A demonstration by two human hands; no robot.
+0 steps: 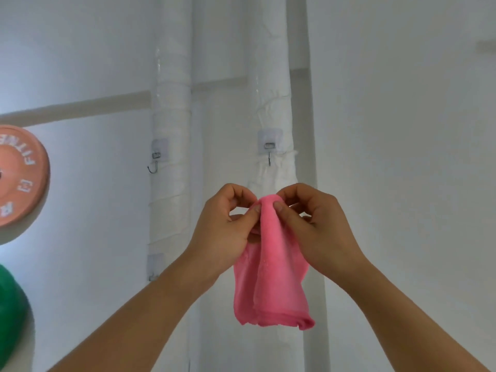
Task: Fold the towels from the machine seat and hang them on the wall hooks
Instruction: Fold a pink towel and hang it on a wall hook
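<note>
A pink towel [271, 267] hangs folded in the air in front of a white wall [402, 130], held up at its top fold by both hands, with its loose lower edges dangling below the wrists. The left hand [228, 224] pinches the top left of the fold between thumb and curled fingers [243, 194], and the right hand [316, 224] pinches the top right the same way, its thumb pressed on the front of the cloth; the two hands are nearly touching across the narrow bunched top. The towel is below the hooks and touches neither. Just above it, on the right of two white wrapped pipes [271, 103] running up the wall, sits a metal hook [269, 153] on a clear stick-on pad. A second hook [154, 163] of the same kind is fixed on the left pipe [171, 103], well to the left of the hands. Lower on that left pipe another pad with a hook [154, 267] shows, partly hidden behind the left forearm. At the far left edge hang a round salmon-coloured weight plate [21, 178] with white lettering and, below it, part of a green plate [13, 304].
</note>
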